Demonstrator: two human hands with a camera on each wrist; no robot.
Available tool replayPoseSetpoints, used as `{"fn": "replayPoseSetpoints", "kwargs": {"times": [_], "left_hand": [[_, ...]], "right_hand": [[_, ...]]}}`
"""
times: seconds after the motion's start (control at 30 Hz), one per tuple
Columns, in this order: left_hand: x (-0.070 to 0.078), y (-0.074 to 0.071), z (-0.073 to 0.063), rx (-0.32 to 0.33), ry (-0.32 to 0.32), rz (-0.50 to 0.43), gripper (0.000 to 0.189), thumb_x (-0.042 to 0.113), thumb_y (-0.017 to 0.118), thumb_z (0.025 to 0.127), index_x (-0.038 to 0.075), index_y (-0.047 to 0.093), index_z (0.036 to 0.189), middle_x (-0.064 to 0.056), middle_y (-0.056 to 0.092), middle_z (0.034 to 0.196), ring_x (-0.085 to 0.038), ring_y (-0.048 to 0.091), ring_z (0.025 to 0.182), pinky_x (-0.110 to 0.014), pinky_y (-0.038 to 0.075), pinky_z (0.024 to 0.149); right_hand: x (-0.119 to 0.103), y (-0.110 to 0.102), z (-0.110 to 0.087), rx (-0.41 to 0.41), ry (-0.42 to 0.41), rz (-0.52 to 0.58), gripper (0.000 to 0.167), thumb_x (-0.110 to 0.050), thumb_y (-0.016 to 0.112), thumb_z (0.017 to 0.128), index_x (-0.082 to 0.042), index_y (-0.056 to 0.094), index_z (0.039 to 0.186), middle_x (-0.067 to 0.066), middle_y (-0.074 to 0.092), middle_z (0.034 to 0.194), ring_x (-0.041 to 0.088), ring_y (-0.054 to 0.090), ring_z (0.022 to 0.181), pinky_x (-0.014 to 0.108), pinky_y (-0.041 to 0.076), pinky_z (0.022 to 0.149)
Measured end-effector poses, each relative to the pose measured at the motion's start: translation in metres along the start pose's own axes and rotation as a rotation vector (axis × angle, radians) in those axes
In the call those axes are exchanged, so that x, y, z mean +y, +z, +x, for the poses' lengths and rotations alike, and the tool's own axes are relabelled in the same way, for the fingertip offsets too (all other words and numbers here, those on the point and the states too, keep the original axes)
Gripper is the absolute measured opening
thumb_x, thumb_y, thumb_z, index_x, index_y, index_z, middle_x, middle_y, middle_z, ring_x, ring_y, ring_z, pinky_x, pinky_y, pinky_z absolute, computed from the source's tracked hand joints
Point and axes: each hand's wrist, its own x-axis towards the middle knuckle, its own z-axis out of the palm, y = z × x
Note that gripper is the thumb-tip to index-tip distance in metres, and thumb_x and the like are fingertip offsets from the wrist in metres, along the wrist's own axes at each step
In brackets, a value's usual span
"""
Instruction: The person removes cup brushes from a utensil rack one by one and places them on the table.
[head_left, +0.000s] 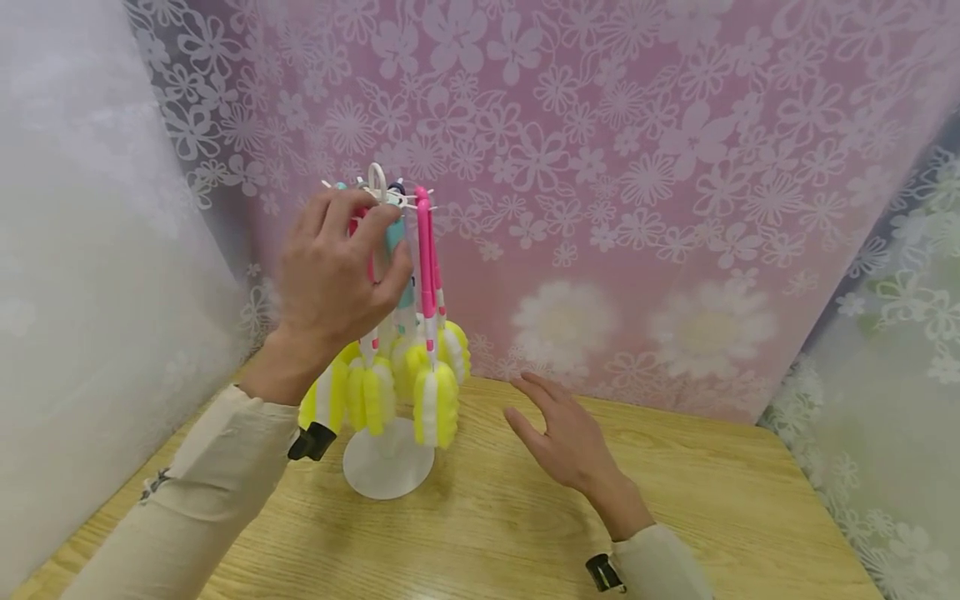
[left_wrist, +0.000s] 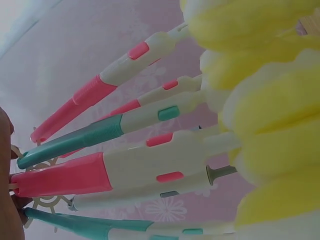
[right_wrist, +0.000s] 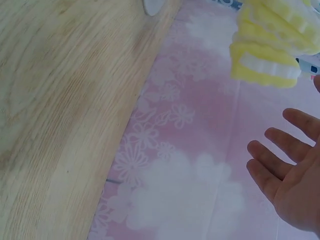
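In the head view, a white stand [head_left: 387, 473] with a ring on top carries several hanging sponge bottle brushes [head_left: 437, 406] with yellow-and-white heads and pink or teal handles. My left hand [head_left: 333, 258] is at the upper hooks, its fingers bent about the top of a pink-handled brush [left_wrist: 62, 176]; the fingertips are partly hidden. In the left wrist view, teal-handled brushes [left_wrist: 75, 141] hang on either side of it. My right hand [head_left: 562, 437] hovers low over the table, right of the stand, palm empty and fingers spread in the right wrist view.
The wood-grain table [head_left: 720, 492] lies under both arms. Close behind it hangs a pink floral curtain [head_left: 570, 208]. White translucent sheeting [head_left: 97, 233] borders the left side, and a pale floral curtain [head_left: 900, 333] the right.
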Motion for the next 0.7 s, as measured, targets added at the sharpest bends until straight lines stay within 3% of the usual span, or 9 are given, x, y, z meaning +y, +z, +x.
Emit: {"fn": "replayPoseSetpoints", "kwargs": {"times": [0.27,0.7], "left_hand": [[-0.002,0.008,-0.002,0.060,0.020,0.010,0.032,0.030,0.047,0.087,0.005,0.061,0.101,-0.017,0.056,0.101,-0.035,0.050,0.094,-0.047,0.044,0.074],[-0.002,0.017,-0.001,0.184,0.022,-0.042,0.025,0.024,0.050,0.084,0.007,0.062,0.098,-0.015,0.055,0.096,-0.035,0.049,0.091,-0.048,0.041,0.077]], "right_hand": [[-0.014,0.004,0.010,0.084,-0.006,0.127,0.045,-0.044,0.045,0.098,-0.020,0.053,0.136,0.000,0.047,0.141,0.024,0.043,0.129,0.053,0.041,0.095],[-0.052,0.008,0.038,0.194,-0.030,0.442,0.035,-0.033,0.050,0.098,-0.016,0.059,0.128,-0.001,0.059,0.125,0.013,0.056,0.108,0.038,0.047,0.091]]}}
